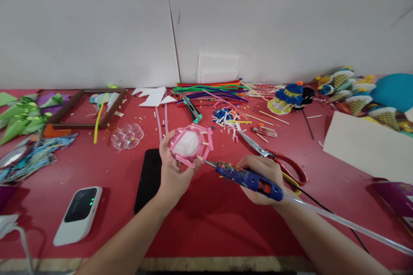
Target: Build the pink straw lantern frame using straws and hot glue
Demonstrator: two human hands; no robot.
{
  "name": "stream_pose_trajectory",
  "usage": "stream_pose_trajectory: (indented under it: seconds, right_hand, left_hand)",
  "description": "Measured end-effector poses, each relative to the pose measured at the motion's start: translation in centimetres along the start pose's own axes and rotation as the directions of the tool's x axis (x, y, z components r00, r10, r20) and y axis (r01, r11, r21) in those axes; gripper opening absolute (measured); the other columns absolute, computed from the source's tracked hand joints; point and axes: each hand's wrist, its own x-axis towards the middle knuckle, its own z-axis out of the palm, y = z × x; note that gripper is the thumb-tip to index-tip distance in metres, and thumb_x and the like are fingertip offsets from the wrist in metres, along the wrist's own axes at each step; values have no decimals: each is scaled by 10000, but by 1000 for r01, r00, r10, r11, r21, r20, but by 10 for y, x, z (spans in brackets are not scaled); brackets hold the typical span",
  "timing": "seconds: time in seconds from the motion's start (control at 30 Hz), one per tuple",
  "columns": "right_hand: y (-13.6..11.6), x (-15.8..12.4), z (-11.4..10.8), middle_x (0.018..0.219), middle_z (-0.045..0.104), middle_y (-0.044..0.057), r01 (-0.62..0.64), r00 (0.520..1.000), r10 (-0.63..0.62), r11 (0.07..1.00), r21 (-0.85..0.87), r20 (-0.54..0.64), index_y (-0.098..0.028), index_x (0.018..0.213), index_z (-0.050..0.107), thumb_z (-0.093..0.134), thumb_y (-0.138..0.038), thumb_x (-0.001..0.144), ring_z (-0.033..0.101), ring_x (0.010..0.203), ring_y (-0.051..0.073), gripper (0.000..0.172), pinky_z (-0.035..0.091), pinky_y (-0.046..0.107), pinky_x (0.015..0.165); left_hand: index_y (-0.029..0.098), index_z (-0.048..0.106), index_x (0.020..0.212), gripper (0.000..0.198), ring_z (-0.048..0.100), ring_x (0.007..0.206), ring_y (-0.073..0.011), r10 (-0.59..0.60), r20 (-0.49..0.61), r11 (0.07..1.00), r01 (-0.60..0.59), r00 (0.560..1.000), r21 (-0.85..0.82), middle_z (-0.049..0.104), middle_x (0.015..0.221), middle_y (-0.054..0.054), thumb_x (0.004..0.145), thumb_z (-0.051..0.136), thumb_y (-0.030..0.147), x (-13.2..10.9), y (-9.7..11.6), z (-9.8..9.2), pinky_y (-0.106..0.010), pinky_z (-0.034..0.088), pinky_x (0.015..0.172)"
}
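Observation:
My left hand [174,172] holds up a small round craft piece [208,142] made of pink strips and pale sticks around a white disc [187,143]. Its fingers wrap the piece from the left and below. My right hand [263,176] is closed around a blue glue gun [240,176] with a long clear glue stick coming out of its back. The gun's metal tip points left, at the lower right edge of the pink piece; whether it touches cannot be told. Red-handled scissors [292,167] lie just behind my right hand.
A black phone [148,180] and a white device [78,215] lie to the left. Farther back are a green utility knife [192,109], pipe cleaners [209,92], cut bits [226,116], a brown frame [61,114] and a clear flower-shaped dish [127,136]. White board [371,148] lies right.

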Motion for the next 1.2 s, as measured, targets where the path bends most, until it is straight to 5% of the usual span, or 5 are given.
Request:
stream_pose_trajectory:
  seconds: [0.4, 0.63, 0.8, 1.03, 1.2]
  right_hand:
    - [5, -5, -2, 625, 594, -7, -33, 999, 33, 999, 13, 32, -251, 789, 486, 552, -111, 666, 551, 508, 154, 198, 432, 273, 479]
    - [2, -2, 1, 583, 564, -25, -11, 1000, 11, 1000, 16, 15, -253, 770, 463, 541, -137, 682, 513, 460, 139, 166, 397, 262, 437]
    - [-1, -2, 1, 573, 558, -32, -24, 1000, 24, 1000, 4, 10, -260, 767, 442, 538, -143, 700, 518, 459, 140, 165, 387, 263, 432]
    - [1, -2, -2, 589, 576, -14, -25, 999, 24, 1000, 3, 29, -267, 790, 442, 536, -120, 666, 531, 473, 156, 214, 414, 279, 440]
    - [2, -3, -2, 582, 564, -18, -27, 999, 27, 1000, 9, 29, -263, 778, 459, 532, -135, 655, 516, 458, 153, 192, 399, 279, 432]
  left_hand:
    - [280, 416, 1276, 728, 690, 1041, -224, 42, -27, 998, -40, 999, 57, 570, 1235, -76, 669, 816, 253, 1, 2, 1, -320, 629, 787]
    - [302, 384, 1331, 778, 645, 1163, -253, 12, 2, 998, -12, 1000, 66, 522, 1359, -100, 686, 816, 258, 0, 2, -1, -372, 610, 892]
    - [307, 404, 1289, 751, 675, 1080, -239, -7, -18, 999, 8, 1000, 33, 541, 1275, -71, 668, 823, 259, 0, 1, 0, -322, 634, 775]
    - [285, 409, 1287, 729, 682, 1038, -211, 16, -13, 998, -15, 1000, 68, 550, 1232, -67, 685, 819, 267, 1, 4, 1, -325, 629, 808]
    - [297, 389, 1322, 794, 649, 1150, -256, -1, -12, 998, 2, 1000, 69, 522, 1345, -102, 674, 849, 308, 0, 3, 0, -366, 622, 864]
